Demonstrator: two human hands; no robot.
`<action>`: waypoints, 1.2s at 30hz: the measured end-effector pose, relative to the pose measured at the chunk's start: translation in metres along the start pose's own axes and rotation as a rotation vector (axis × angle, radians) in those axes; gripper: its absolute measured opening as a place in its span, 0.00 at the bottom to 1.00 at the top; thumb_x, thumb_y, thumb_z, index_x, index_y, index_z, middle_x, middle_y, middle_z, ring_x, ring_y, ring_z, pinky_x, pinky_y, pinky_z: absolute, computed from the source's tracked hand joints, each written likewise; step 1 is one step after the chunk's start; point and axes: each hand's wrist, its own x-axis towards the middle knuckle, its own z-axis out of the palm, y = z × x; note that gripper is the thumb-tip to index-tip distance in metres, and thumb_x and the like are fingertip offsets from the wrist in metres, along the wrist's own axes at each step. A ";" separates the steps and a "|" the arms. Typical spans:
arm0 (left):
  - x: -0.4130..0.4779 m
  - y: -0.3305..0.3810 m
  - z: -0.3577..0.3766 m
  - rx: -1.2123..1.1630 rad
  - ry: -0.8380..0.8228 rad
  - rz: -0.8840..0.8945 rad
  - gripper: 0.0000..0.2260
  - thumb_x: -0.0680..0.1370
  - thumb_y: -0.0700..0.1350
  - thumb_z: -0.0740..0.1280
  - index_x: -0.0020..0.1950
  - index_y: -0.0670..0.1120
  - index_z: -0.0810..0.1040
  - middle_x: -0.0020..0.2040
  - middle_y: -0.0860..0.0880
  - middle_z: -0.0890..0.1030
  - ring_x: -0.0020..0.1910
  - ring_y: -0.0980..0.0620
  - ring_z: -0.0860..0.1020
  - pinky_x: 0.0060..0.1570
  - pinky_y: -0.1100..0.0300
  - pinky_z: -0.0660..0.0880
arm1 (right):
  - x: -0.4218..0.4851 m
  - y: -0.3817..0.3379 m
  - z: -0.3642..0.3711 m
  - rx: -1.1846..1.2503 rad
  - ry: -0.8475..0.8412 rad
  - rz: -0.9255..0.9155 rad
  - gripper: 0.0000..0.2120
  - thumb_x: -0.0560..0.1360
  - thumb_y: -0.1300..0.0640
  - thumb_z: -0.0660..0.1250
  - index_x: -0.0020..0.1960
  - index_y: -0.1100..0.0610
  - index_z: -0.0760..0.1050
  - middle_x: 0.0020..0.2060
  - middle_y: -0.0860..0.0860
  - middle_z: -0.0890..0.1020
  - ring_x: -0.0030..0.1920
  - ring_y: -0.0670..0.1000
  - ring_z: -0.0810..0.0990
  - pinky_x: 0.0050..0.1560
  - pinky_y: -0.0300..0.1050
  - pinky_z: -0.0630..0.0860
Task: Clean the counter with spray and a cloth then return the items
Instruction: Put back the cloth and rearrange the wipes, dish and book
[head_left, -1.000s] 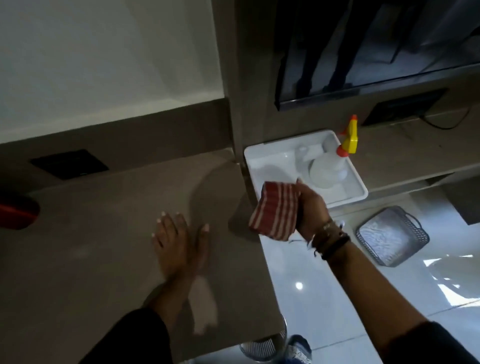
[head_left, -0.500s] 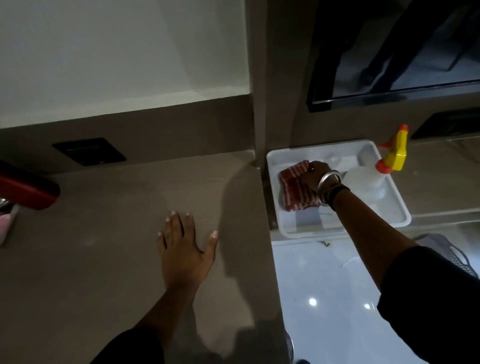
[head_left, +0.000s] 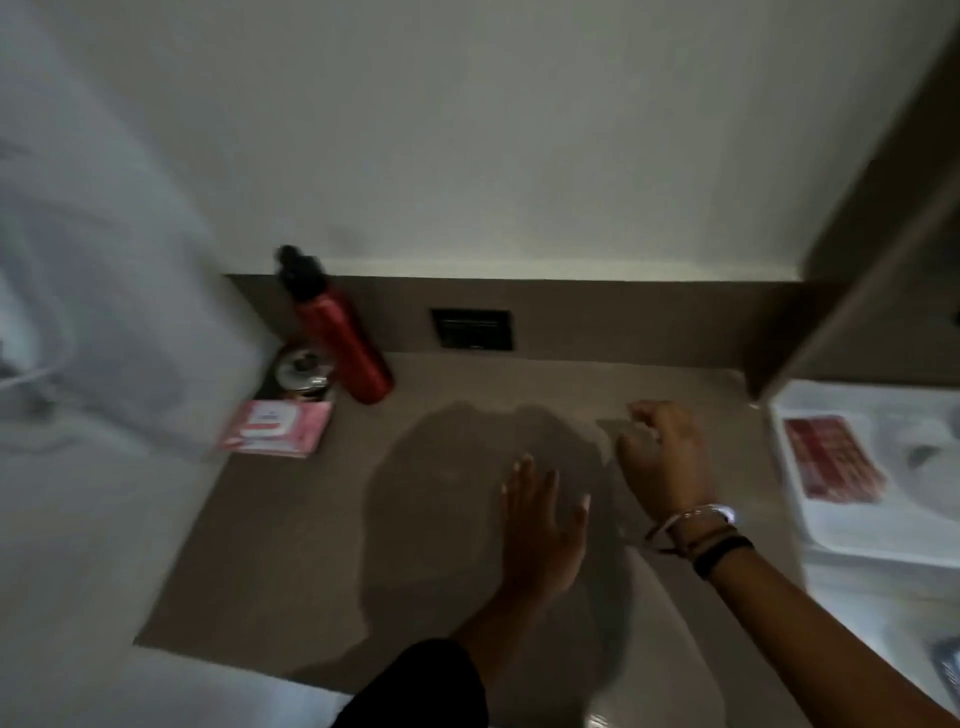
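Resting flat, left hand (head_left: 540, 530); right hand (head_left: 662, 457) seemingly curled.

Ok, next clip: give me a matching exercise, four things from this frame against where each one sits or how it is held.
Things:
1. striped cloth
2. red bottle
3. left hand
4. right hand

Places or states:
A. flat, palm down on the counter
B. lying in the white tray
C. loosely curled, holding nothing, over the counter
D. by the back wall, next to a pink packet

Pairs: 1-B, 2-D, 3-A, 4-C
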 end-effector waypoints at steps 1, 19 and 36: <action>0.004 -0.028 -0.019 0.043 0.054 0.031 0.26 0.78 0.59 0.62 0.68 0.44 0.76 0.75 0.38 0.67 0.75 0.39 0.65 0.74 0.51 0.49 | 0.006 -0.033 0.027 0.004 -0.115 -0.008 0.18 0.73 0.56 0.70 0.59 0.65 0.77 0.57 0.62 0.80 0.59 0.63 0.76 0.62 0.52 0.70; 0.023 -0.183 -0.110 0.317 -0.044 -0.130 0.34 0.77 0.66 0.54 0.78 0.49 0.59 0.81 0.42 0.55 0.80 0.42 0.51 0.77 0.40 0.52 | 0.085 -0.204 0.239 0.205 -0.112 0.025 0.33 0.61 0.42 0.76 0.61 0.52 0.72 0.53 0.51 0.82 0.46 0.50 0.79 0.46 0.44 0.75; 0.027 -0.193 -0.094 0.520 0.096 -0.027 0.38 0.74 0.69 0.48 0.71 0.42 0.70 0.74 0.35 0.67 0.74 0.35 0.64 0.68 0.37 0.61 | 0.099 0.044 -0.021 0.090 0.464 0.456 0.34 0.64 0.43 0.76 0.64 0.54 0.70 0.58 0.56 0.81 0.56 0.59 0.81 0.53 0.48 0.74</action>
